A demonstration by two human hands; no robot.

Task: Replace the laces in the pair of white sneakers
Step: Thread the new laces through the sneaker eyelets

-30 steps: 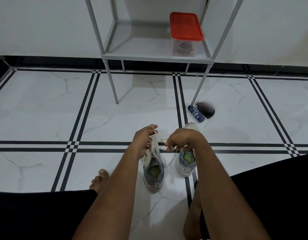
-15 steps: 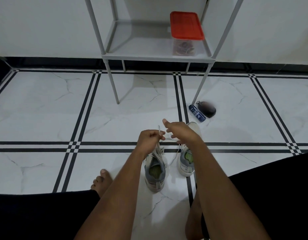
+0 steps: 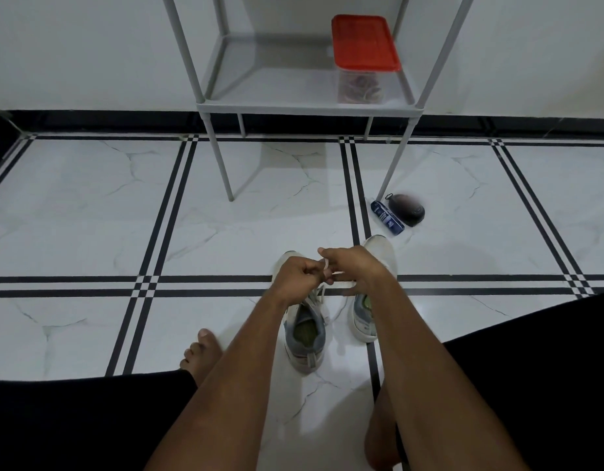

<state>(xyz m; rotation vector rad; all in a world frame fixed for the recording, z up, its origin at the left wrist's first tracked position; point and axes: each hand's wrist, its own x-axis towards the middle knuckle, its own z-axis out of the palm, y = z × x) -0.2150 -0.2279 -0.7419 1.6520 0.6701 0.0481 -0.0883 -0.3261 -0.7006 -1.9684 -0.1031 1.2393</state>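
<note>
**A:** Where are the sneakers?

**B:** Both stand on the white marble floor (image 3: 90,205) in front of the seated person, heels toward the camera. The left sneaker (image 3: 304,338) is nearer; the right sneaker (image 3: 365,317) sits just beside it, its toe reaching further away.

**A:** And the hands?

**B:** They meet above the left sneaker's front. The left hand (image 3: 295,278) is curled, pinching a white lace (image 3: 319,295) that runs down into the shoe. The right hand (image 3: 356,268) has its fingers bent against the left hand's fingertips, and appears to pinch the same lace, though the exact hold is too small to make out.

**A:** What lies around them?

**B:** A bare foot (image 3: 200,351) rests on the floor to the left, beside dark clothing. Beyond the right sneaker's toe lie a blue tube (image 3: 387,217) and a dark rounded object (image 3: 407,209), touching each other. Further back a grey metal shelf (image 3: 294,103) stands against the wall, holding a clear container with a red lid (image 3: 363,40).
</note>
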